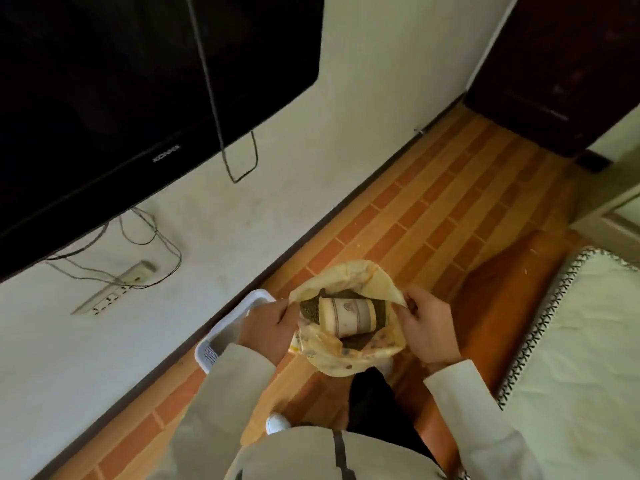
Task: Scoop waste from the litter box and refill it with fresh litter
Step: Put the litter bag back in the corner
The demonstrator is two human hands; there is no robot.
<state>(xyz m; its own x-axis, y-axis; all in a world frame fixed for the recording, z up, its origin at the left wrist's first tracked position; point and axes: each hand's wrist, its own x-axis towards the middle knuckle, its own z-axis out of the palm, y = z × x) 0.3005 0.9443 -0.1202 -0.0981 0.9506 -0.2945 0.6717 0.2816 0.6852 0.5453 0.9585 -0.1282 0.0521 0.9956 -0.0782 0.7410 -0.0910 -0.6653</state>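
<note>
While the person stands over the wood-patterned floor [433, 216], both hands are busy with a yellowish plastic bag [349, 358] held out in front of the body. The left hand [268, 327] pinches the bag's left rim between thumb and curled fingers, and the right hand [427, 327] pinches the opposite rim the same way, so the two pull apart and spread the mouth wide. That grip seems meant to expose the contents: dark granular litter [310, 308], and lying on its side on top of it, a pale paper cup [349, 315] with a grey band, which I judge to be the measure for scooping the litter out. The litter box [221, 332], a white plastic tray with a perforated wall, sits on the floor against the base of the wall, just left of the bag and partly hidden behind the left forearm; its inside cannot be seen, so whether waste remains in it cannot be told. Keeping the bag close beside the box would make a short carry for each cupful. From this I take the step in hand to be the refill, with the bag only being opened and nothing poured yet. A dark television [138, 81] hangs above with cables [239, 154] trailing to a power strip [114, 292] on the wall, and a patterned bed cover [571, 358] lies to the right.
</note>
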